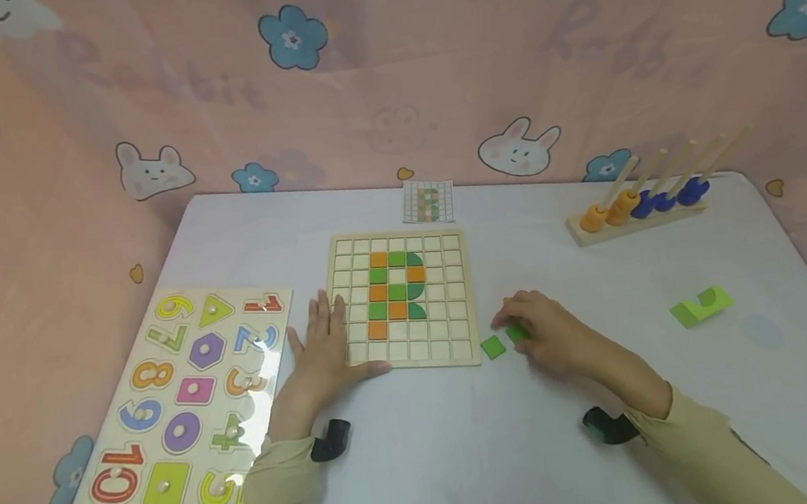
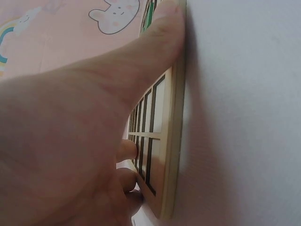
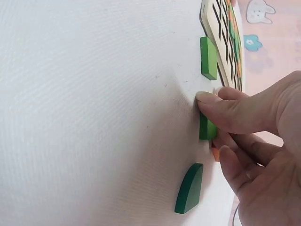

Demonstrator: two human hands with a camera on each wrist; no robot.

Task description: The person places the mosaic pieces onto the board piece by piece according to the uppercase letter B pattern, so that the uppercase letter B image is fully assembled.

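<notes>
A wooden grid board [image 1: 452,338] lies on the table, bearing orange and green squares and dark green curved tiles in an R-like figure. My left hand [image 1: 321,354] rests at its lower left corner, fingers spread along the left side and thumb over the front edge [image 2: 176,141]. Right of the board, my right hand [image 1: 553,330] pinches a green square tile [image 3: 207,127] between thumb and fingers, low over the cloth. Another green square tile [image 1: 493,348] lies between that hand and the board. Close by are a dark green quarter-round tile [image 3: 189,190] and a partly hidden orange tile [image 3: 216,153].
A number-and-shape puzzle board [image 1: 161,374] lies left, partly under the left sleeve. Behind the grid board is a pattern card [image 1: 428,202]. A peg stand with orange and blue beads [image 1: 642,223] stands back right, a notched green block [image 1: 701,308] nearer. A patterned cloth [image 1: 382,78] hangs behind.
</notes>
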